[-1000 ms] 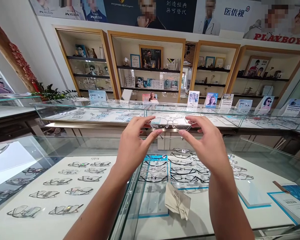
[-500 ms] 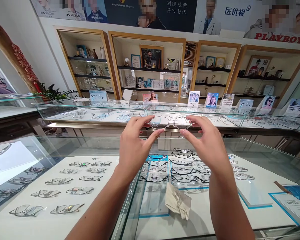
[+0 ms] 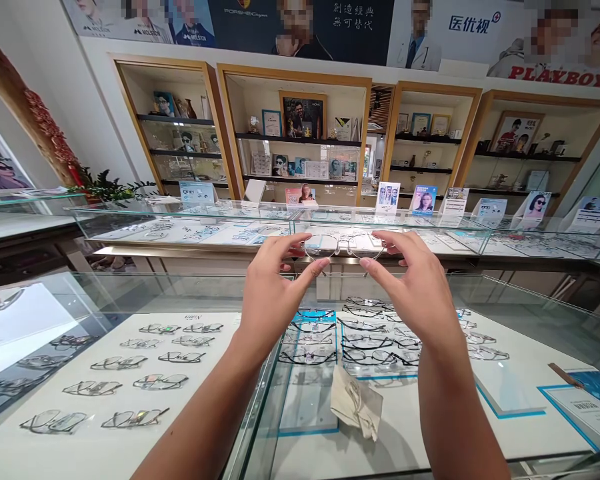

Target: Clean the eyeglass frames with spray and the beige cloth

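A pair of thin-rimmed eyeglasses (image 3: pixel 322 256) with clear lenses is held up level above the glass showcase. My left hand (image 3: pixel 276 280) pinches its left side between thumb and fingers. On the other side, my right hand (image 3: pixel 414 280) grips the frame the same way, thumb below and fingers on top. The temples are mostly hidden behind the lenses and fingers. Beneath my hands, several dark-framed eyeglasses (image 3: pixel 307 358) lie in rows, and a crumpled beige cloth (image 3: pixel 355 404) rests in front of them.
More eyeglasses (image 3: pixel 161 382) lie in rows on a white panel at the left. A blue-edged card (image 3: pixel 580 407) sits at the right. Across the aisle stands another glass counter (image 3: pixel 220 208) topped with small signs. Wooden display cabinets (image 3: pixel 219 120) line the wall.
My left hand has shifted very slightly to the right, and the eyeglasses have moved a little with it. My right hand stays almost in place. The cloth and displayed frames have not moved.
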`<state>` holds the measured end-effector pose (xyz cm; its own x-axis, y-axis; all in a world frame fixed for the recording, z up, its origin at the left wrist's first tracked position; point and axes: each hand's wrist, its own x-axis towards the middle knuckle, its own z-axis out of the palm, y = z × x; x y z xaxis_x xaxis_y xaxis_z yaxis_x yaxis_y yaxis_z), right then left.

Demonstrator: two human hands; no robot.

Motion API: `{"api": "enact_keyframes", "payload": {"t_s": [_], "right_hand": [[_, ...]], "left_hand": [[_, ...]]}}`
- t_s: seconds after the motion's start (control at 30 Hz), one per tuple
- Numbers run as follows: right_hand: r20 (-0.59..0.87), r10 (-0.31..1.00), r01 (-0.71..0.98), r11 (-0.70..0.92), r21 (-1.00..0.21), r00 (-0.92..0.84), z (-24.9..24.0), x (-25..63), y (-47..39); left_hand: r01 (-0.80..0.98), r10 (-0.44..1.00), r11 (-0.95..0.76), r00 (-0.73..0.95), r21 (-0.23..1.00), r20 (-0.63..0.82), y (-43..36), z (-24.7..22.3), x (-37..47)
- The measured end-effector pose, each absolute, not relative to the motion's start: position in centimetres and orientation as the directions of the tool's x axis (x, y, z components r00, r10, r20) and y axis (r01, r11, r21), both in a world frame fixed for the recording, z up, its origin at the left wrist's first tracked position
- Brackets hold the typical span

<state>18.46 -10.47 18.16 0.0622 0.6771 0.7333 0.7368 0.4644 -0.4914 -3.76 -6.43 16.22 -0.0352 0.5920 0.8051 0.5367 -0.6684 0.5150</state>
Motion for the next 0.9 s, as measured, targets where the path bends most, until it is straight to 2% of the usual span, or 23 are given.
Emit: {"api": "enact_keyframes", "payload": {"t_s": [0.9], "right_hand": [[0.701, 0.712, 0.733, 0.462, -0.499, 0.028, 17.92, 18.28, -10.22]], "left_hand": [[0.602, 0.467, -0.674, -0.100, 0.427, 0.879, -7.15, 16.16, -2.93]]}}
